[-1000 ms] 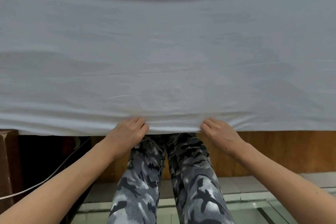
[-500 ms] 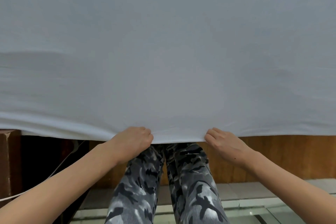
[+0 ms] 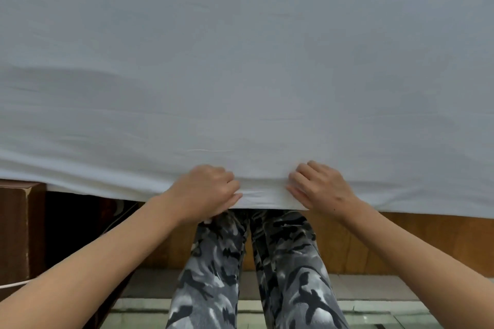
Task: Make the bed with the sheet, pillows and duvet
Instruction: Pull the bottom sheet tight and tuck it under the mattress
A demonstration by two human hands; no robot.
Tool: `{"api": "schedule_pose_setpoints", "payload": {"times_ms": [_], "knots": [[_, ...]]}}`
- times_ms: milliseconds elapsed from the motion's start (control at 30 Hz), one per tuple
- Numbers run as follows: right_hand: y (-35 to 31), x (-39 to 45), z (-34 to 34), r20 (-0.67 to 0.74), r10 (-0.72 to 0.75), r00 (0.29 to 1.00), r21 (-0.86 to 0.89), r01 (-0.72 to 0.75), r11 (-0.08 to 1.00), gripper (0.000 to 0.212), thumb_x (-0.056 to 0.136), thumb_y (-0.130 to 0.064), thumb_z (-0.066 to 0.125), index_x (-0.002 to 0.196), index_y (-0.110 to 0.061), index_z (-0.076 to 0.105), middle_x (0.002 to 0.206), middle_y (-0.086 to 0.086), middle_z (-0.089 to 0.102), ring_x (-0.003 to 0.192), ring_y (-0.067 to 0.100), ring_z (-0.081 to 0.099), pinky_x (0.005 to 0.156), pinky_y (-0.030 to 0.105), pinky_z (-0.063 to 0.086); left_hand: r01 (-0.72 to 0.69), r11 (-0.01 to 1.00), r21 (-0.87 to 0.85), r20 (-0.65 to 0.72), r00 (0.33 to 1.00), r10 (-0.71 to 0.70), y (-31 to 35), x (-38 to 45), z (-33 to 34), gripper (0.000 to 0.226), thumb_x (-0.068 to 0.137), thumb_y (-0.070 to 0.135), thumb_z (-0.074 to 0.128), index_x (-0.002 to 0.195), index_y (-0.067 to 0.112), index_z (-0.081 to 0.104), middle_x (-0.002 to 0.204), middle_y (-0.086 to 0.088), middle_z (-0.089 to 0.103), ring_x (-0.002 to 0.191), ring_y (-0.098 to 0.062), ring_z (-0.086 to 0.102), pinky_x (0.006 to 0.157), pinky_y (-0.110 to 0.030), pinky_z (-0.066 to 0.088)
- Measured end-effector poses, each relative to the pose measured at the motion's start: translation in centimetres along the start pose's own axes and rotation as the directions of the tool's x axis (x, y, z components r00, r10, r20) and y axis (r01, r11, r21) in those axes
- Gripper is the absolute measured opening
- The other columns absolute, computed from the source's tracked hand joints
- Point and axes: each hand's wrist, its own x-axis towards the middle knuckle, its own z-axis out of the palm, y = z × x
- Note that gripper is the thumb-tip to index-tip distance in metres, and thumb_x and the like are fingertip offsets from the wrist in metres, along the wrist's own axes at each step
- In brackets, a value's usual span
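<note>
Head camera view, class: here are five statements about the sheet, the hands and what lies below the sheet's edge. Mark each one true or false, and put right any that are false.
1. Both hands grip the near edge of the white sheet. True: the left hand and the right hand each curl round the hem.
2. The hands are at opposite corners of the sheet. False: they are close together near the middle of the edge.
3. A pillow lies on the sheet. False: no pillow is in view.
4. The person wears camouflage trousers. True.
5. The panel below the sheet's edge is white metal. False: it is brown wood.
</note>
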Motion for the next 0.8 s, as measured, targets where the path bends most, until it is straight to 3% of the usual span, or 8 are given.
{"api": "schedule_pose_setpoints", "payload": {"times_ms": [133, 233, 300, 400, 500, 600, 733, 800], "knots": [[1.6, 8.4, 0.5, -0.253, 0.098, 0.962, -0.024, -0.108, 0.994, 0.026, 0.095, -0.026, 0.055, 0.113, -0.008, 0.053, 0.114, 0.015, 0.060, 0.101, 0.030, 0.051, 0.078, 0.041, 0.051, 0.271, 0.961, 0.046, -0.439, 0.870, -0.225, -4.8, 1.1, -0.8, 0.017, 0.093, 0.017, 0.053, 0.090, 0.006, 0.067, 0.091, -0.011, 0.066, 0.082, -0.028, 0.061, 0.058, -0.034, 0.048], [3.4, 14.6, -0.1, -0.354, 0.154, 0.923, 0.004, -0.164, 0.987, 0.042, 0.097, -0.035, 0.049, 0.131, -0.009, 0.043, 0.136, 0.020, 0.051, 0.124, 0.033, 0.043, 0.103, 0.044, 0.041, 0.495, 0.869, -0.022, -0.527, 0.733, -0.431, -7.8, 3.0, -1.3, 0.037, 0.095, 0.023, 0.049, 0.126, 0.003, 0.055, 0.133, -0.021, 0.053, 0.123, -0.036, 0.048, 0.100, -0.042, 0.043], [4.7, 17.8, -0.8, -0.353, 0.229, 0.907, -0.031, -0.256, 0.966, 0.050, 0.099, -0.037, 0.044, 0.140, -0.009, 0.040, 0.145, 0.021, 0.042, 0.135, 0.034, 0.036, 0.112, 0.046, 0.029, 0.556, 0.830, -0.034, -0.534, 0.692, -0.485, -8.7, 3.8, -1.3, 0.047, 0.097, 0.026, 0.046, 0.138, 0.004, 0.046, 0.146, -0.025, 0.039, 0.135, -0.041, 0.037, 0.113, -0.048, 0.030], [4.6, 19.0, -0.1, -0.178, 0.338, 0.924, -0.059, -0.352, 0.934, 0.061, 0.098, -0.041, 0.037, 0.148, -0.005, 0.031, 0.154, 0.023, 0.025, 0.144, 0.036, 0.022, 0.117, 0.047, 0.012, 0.563, 0.827, -0.002, -0.489, 0.720, -0.492, -8.4, 3.7, 0.2, 0.054, 0.099, 0.031, 0.042, 0.146, 0.004, 0.035, 0.152, -0.028, 0.027, 0.142, -0.043, 0.025, 0.117, -0.050, 0.016], [0.5, 14.7, 2.1, -0.029, 0.068, 0.997, -0.091, -0.070, 0.993, 0.066, 0.098, -0.044, 0.038, 0.148, -0.001, 0.029, 0.154, 0.025, 0.023, 0.144, 0.037, 0.020, 0.118, 0.050, 0.012, 0.481, 0.876, 0.019, -0.387, 0.812, -0.437, -6.0, 1.3, 4.0, 0.060, 0.099, 0.037, 0.039, 0.147, 0.003, 0.029, 0.154, -0.028, 0.022, 0.144, -0.039, 0.018, 0.119, -0.048, 0.008], [-4.3, 8.6, 4.7, 0.088, -0.178, 0.980, -0.090, 0.186, 0.979, 0.066, 0.100, -0.043, 0.036, 0.148, 0.001, 0.024, 0.156, 0.020, 0.016, 0.146, 0.032, 0.016, 0.119, 0.049, 0.010, 0.444, 0.890, 0.103, -0.336, 0.858, -0.389, -3.4, -1.4, 7.2, 0.064, 0.098, 0.041, 0.035, 0.147, 0.002, 0.025, 0.155, -0.025, 0.018, 0.145, -0.036, 0.014, 0.119, -0.046, 0.004], [-6.7, 3.0, 6.9, 0.171, -0.311, 0.935, -0.128, 0.334, 0.934, 0.066, 0.101, -0.043, 0.037, 0.150, -0.001, 0.023, 0.157, 0.017, 0.017, 0.147, 0.027, 0.013, 0.121, 0.044, 0.004, 0.430, 0.897, 0.105, -0.332, 0.865, -0.376, -1.0, -2.8, 8.9, 0.062, 0.103, 0.043, 0.025, 0.149, 0.002, 0.016, 0.159, -0.020, 0.005, 0.149, -0.032, 0.002, 0.121, -0.046, 0.004], [-6.7, 2.1, 6.1, 0.157, -0.340, 0.927, -0.043, 0.351, 0.935, 0.062, 0.100, -0.040, 0.042, 0.147, -0.001, 0.030, 0.154, 0.017, 0.028, 0.146, 0.027, 0.020, 0.121, 0.043, 0.008, 0.427, 0.901, 0.073, -0.358, 0.855, -0.376, -0.1, -2.5, 8.6, 0.061, 0.103, 0.044, 0.029, 0.147, 0.002, 0.022, 0.156, -0.023, 0.016, 0.147, -0.034, 0.012, 0.120, -0.047, 0.008]]}}
